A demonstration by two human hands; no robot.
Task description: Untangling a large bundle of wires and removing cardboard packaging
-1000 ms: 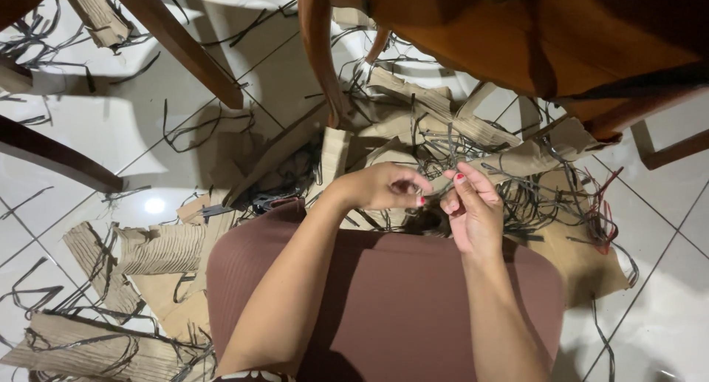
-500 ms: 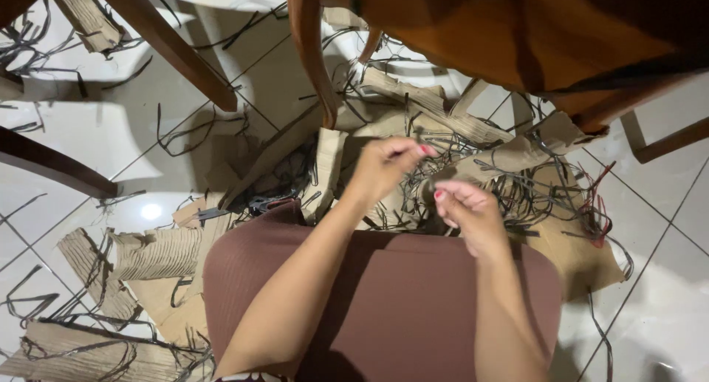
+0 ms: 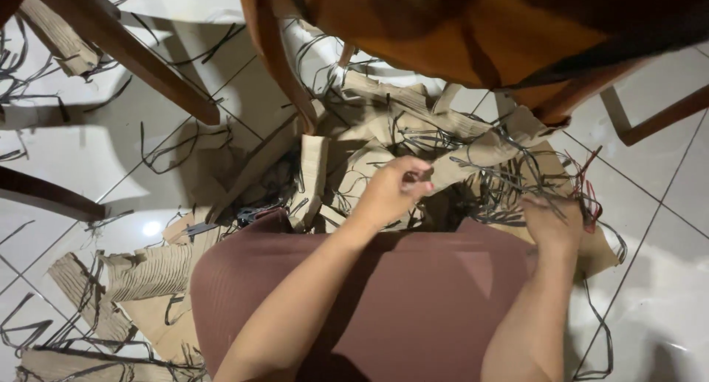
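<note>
hands have moved apart since half a second ago. left hand (image 3: pixel 395 190) pinches a thin dark strip (image 3: pixel 427 176). right hand (image 3: pixel 552 223) has dropped onto the tangled strips (image 3: pixel 509 179); its grip cannot be told.

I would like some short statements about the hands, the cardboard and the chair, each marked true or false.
1. The left hand pinches thin dark strips. True.
2. The right hand rests on the chair seat. False: it is low, in the strips over the cardboard pieces.
3. The floor is white tile. True.
4. The wooden chair lies tipped on its side. False: it stands upright.
</note>
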